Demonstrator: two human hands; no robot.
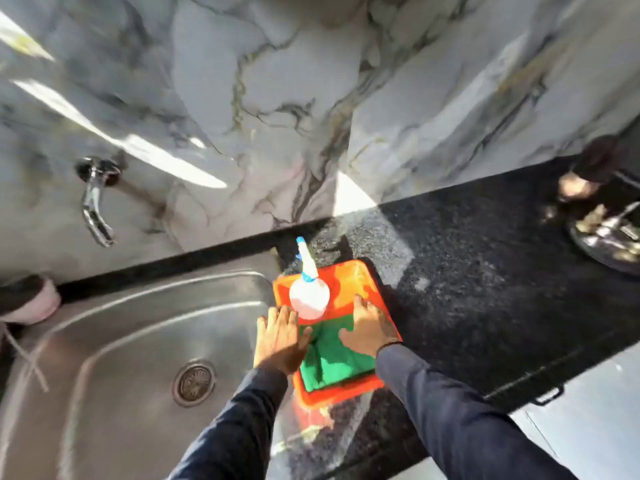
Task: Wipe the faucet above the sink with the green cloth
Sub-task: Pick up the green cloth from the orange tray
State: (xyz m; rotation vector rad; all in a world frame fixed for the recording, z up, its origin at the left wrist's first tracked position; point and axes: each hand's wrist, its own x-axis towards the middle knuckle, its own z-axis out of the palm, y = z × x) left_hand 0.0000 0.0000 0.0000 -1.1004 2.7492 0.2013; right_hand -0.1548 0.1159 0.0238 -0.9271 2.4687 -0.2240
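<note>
Orange tray (370, 282) sits on the dark speckled counter (485, 289), just right of the steel sink (121, 341). A green cloth (332, 362) lies folded in its near half, a white spray bottle (309, 296) in the far half. 2 hands rest flat with fingers spread — the left hand (280, 337) on the tray's left edge, the right hand (370, 327) on the cloth's right side. A chrome faucet (95, 199) juts from the marble wall (277, 81), far left — well apart from the cloth.
</note>
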